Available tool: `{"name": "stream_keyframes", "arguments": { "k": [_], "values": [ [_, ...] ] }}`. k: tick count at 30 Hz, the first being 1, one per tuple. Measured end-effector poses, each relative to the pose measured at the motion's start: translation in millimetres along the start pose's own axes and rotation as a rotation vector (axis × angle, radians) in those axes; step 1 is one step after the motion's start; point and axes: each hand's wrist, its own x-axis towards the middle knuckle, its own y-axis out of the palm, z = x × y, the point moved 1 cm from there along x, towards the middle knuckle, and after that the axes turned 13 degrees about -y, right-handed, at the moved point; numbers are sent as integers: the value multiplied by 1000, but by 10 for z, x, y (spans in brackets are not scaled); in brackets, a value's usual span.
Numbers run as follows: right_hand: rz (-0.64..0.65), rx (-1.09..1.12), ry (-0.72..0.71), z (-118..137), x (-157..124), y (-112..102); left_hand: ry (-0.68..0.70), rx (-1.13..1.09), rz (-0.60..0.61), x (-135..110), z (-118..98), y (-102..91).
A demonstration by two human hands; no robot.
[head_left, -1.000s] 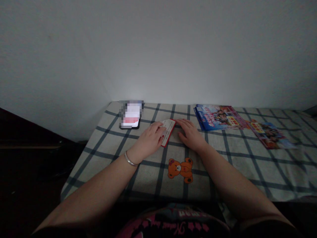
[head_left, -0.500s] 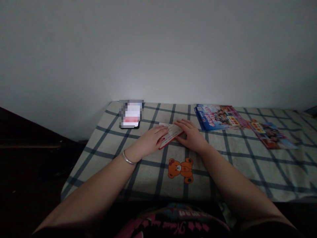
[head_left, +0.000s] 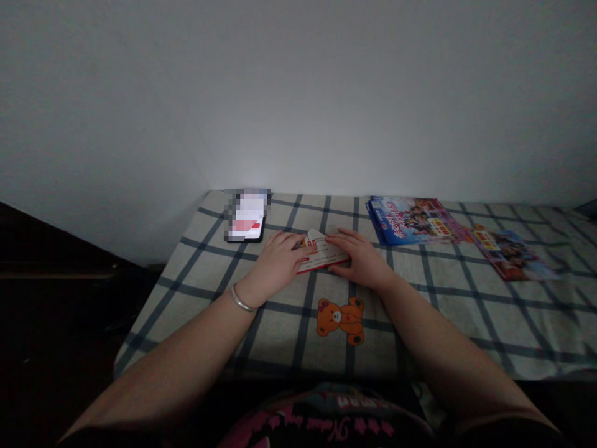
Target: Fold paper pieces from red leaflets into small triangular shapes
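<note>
On the cloth-covered surface (head_left: pixel 284 336), left hand (head_left: pixel 276 261) and right hand (head_left: pixel 361 259) observed, each grip holding one red-edged printed leaflet (head_left: pixel 324 255).

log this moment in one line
left hand: on left side of red-edged paper; right hand: on its right side; phone: beyond left hand; leaflets: farther right

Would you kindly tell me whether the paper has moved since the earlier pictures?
Yes: against the bear print, the paper has turned clockwise and reaches farther right.
</note>
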Motion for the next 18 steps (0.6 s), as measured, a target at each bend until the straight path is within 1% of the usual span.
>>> {"name": "stream_keyframes", "arguments": {
  "k": [7, 11, 18],
  "values": [
    [35, -44, -34, 64, 13, -22, -11, -58, 64, 52, 36, 23],
    [50, -80, -53, 110, 24, -43, -7, -53, 81, 57, 36, 34],
    [85, -177, -152, 155, 40, -84, -14, -72, 101, 32, 24, 35]
  ]
}}
